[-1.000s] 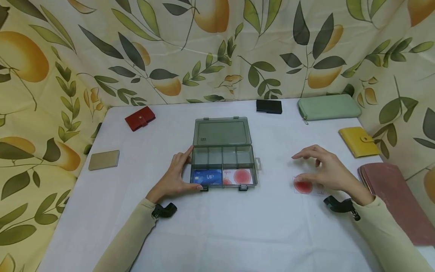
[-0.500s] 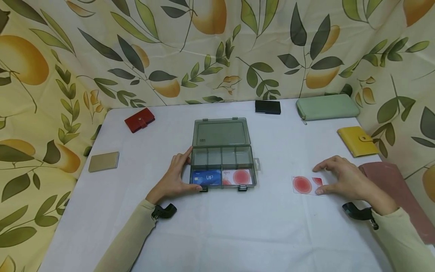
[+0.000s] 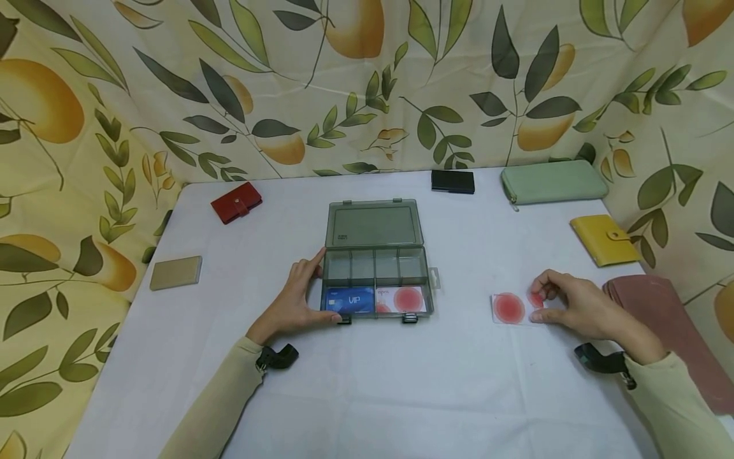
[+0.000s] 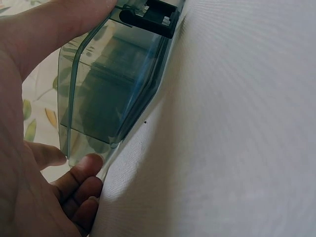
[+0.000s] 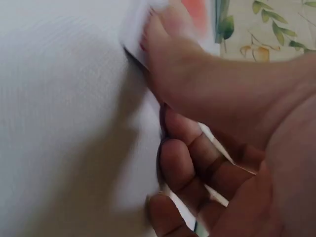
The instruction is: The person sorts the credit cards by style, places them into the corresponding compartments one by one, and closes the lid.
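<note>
A smoky green plastic divided box [image 3: 375, 266] lies with its lid folded back in the head view. In its front compartments sit a blue card marked VIP [image 3: 350, 299] and a white card with a red circle [image 3: 399, 298]. My left hand [image 3: 292, 294] grips the box's left end, thumb at the front corner and fingers along the side. To the right, my right hand [image 3: 576, 309] pinches the right end of another red-and-white card [image 3: 509, 308] between thumb and fingers. Its right end is partly hidden by the fingers. The right wrist view is blurred at the thumb [image 5: 168, 24].
Around the white-covered table [image 3: 401, 382] lie a red card holder [image 3: 236, 202], a beige flat case [image 3: 175, 273], a black card case [image 3: 453, 182], a green zip wallet [image 3: 554, 182], a yellow card holder [image 3: 604, 240] and a pink wallet [image 3: 665, 331] beside my right forearm.
My right hand has moved right from above the card to its right end, and its fingers have closed on it. The card has shifted slightly. My left hand and the box stay put.
</note>
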`<state>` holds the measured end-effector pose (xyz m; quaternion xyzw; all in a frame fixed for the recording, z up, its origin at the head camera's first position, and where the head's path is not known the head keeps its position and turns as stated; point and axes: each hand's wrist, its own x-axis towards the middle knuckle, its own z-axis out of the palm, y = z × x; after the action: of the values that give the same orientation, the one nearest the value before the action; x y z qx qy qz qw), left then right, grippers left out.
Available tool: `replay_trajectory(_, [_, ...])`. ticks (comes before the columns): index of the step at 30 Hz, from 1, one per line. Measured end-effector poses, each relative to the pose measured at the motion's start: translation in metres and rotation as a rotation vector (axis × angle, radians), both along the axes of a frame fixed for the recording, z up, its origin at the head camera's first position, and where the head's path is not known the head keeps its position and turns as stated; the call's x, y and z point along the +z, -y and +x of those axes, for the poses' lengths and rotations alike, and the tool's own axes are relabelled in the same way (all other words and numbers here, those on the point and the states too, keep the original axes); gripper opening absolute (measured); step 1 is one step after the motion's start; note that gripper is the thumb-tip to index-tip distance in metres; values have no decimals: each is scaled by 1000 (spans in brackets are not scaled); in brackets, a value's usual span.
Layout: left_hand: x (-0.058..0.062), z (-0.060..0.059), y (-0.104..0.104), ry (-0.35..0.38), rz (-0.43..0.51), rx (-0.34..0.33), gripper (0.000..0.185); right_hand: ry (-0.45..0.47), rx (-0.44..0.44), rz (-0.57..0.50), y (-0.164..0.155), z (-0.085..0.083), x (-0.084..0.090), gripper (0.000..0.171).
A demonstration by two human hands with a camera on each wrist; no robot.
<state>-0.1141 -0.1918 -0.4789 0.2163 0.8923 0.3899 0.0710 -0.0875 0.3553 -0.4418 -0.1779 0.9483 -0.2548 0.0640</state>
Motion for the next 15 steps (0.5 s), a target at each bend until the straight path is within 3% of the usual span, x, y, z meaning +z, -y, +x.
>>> replay_trajectory(7, [1, 1, 0, 7, -8, 3, 132, -87, 29, -179, 10, -7, -2, 40])
replay_trajectory(15, [3, 1, -1, 21, -5, 9, 131, 26, -33, -459, 51, -22, 17, 51])
